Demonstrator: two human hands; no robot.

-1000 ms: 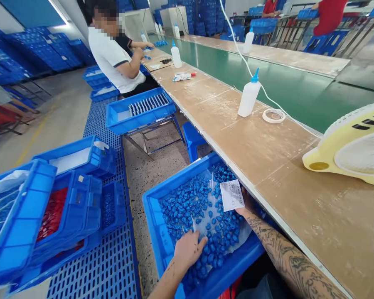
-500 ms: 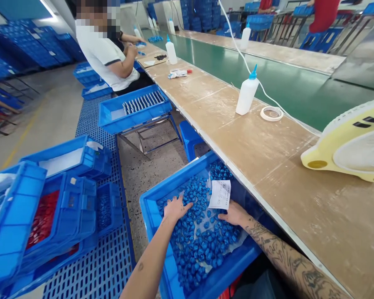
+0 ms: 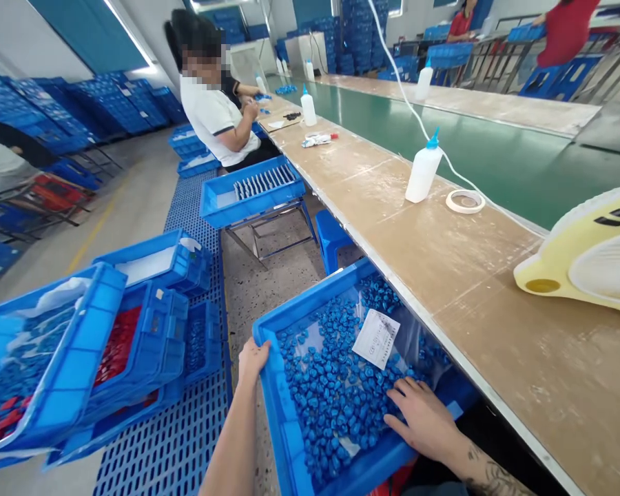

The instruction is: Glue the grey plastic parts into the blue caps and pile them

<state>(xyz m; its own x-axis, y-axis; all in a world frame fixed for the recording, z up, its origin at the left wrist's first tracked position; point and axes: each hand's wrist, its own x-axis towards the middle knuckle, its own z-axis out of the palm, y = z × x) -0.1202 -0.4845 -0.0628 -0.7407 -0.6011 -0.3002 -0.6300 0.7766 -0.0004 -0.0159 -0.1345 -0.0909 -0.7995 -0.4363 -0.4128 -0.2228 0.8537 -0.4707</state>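
Note:
A large blue tray (image 3: 284, 441) full of small shiny blue pieces (image 3: 335, 386) sits partly under the worktable's edge. My left hand (image 3: 253, 359) grips the tray's rim at its left corner, fingers wrapped over the edge. Over the pieces at the tray's right side, my right hand (image 3: 424, 418) lies palm down with its fingers spread, touching them and holding nothing that I can see. A white paper slip (image 3: 376, 338) with writing lies on the pieces, just beyond my right hand.
The brown worktable (image 3: 444, 275) carries a white bottle (image 3: 424, 169), a tape roll (image 3: 465, 201) and a yellow-white appliance (image 3: 589, 255). Stacked blue crates (image 3: 103, 331) stand at left. Farther on are a tray of upright pieces (image 3: 222, 215) and a seated person in white (image 3: 211, 114).
My left hand has left the pieces and taken hold of the tray's rim. My right hand has moved nearer along the right side. The paper slip has turned, and the view has shifted.

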